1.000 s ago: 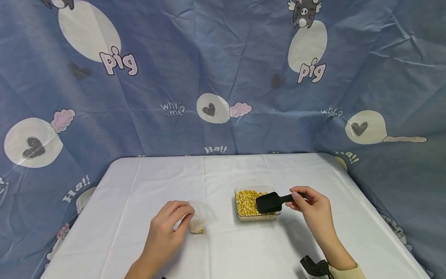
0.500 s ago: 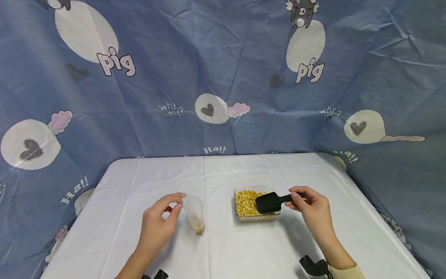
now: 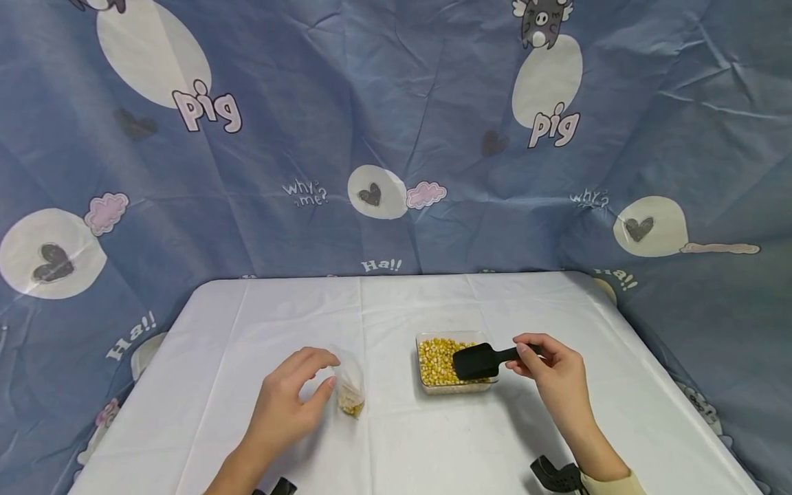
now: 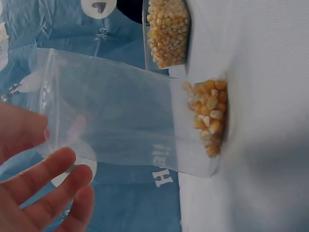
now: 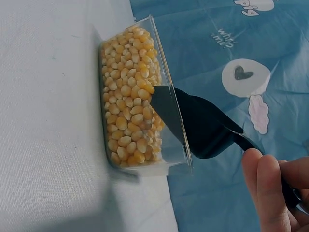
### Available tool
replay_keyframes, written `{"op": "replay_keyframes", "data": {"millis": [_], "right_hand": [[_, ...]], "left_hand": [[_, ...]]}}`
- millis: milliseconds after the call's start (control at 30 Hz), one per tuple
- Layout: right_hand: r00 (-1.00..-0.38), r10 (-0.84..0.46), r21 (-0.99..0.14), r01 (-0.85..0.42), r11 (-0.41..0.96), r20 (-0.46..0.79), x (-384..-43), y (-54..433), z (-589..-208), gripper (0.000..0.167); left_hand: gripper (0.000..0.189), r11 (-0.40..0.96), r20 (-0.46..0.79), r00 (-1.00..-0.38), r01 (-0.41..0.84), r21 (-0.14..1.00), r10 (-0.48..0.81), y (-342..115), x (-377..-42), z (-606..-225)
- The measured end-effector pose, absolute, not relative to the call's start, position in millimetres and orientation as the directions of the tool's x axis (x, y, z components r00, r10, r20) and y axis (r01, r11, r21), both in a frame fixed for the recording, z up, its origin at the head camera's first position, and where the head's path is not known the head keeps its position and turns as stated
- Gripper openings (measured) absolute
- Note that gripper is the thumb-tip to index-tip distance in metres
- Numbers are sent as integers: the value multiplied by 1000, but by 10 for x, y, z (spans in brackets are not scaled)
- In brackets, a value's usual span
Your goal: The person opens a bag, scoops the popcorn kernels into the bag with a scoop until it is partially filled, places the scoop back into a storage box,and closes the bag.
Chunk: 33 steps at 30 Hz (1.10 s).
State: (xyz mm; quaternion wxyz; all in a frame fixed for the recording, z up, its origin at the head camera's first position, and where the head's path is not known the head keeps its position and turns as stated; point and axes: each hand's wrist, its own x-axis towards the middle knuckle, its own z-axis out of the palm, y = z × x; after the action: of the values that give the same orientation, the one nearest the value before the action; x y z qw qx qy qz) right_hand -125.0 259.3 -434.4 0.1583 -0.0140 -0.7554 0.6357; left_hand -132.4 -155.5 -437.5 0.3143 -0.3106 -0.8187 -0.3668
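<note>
A clear zip bag (image 4: 116,106) with corn kernels (image 4: 210,113) in its bottom stands on the white table. My left hand (image 3: 287,399) is beside the bag's top, thumb and forefinger apart; in the left wrist view the fingertips (image 4: 63,157) are spread near the zip edge, and I cannot tell whether they touch it. My right hand (image 3: 553,371) pinches the handle of a black scoop (image 3: 476,361). Its blade dips into a clear rectangular container (image 5: 176,111) full of corn kernels (image 5: 128,96), with the tip against the kernels.
A white cloth covers the table (image 3: 278,309). Behind it hangs a blue printed curtain (image 3: 266,137), which also drops along both sides. Black wrist mounts (image 3: 559,474) show near both forearms.
My left hand first drew back with the bag's top, tilting the bag, then moved forward again; its fingers have parted and the bag stands more upright. The right hand and scoop stay in place.
</note>
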Motion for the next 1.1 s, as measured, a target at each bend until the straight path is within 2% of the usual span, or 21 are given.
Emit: {"op": "replay_keyframes", "data": {"millis": [200,367,500,733,833,967,1033,1100], "right_hand": [[-936,245,-957,-203,206,251,-1244,2602,-4339,21],[-897,235,-890,-275,363,373,-1246,2594,-4325,10],[-875,197,-810,-295,507,442,-1252,2587,-4313,9],[-858,160,-756,-323,569,488,-1294,2597,-4221,10],[-820,109,-667,-372,646,562,-1328,2586,-4155,13],[-721,-36,-440,-461,770,692,-1370,2526,-4069,15],[-677,-99,-339,-484,807,729,-1380,2482,-4050,15],[-663,-129,-290,-484,825,737,-1385,2445,-4048,14]], "left_hand": [[26,554,770,-539,777,299,341,-1524,-1296,-4350],[26,525,803,-499,801,286,325,-1503,-1304,-4318],[28,509,829,-489,804,306,273,-1494,-1323,-4289],[30,517,841,-497,788,336,211,-1489,-1335,-4282],[30,513,853,-486,790,336,189,-1486,-1348,-4293],[30,503,862,-476,795,339,172,-1482,-1356,-4313],[30,495,864,-475,798,344,165,-1480,-1355,-4325],[31,484,865,-477,801,353,157,-1481,-1354,-4339]]}}
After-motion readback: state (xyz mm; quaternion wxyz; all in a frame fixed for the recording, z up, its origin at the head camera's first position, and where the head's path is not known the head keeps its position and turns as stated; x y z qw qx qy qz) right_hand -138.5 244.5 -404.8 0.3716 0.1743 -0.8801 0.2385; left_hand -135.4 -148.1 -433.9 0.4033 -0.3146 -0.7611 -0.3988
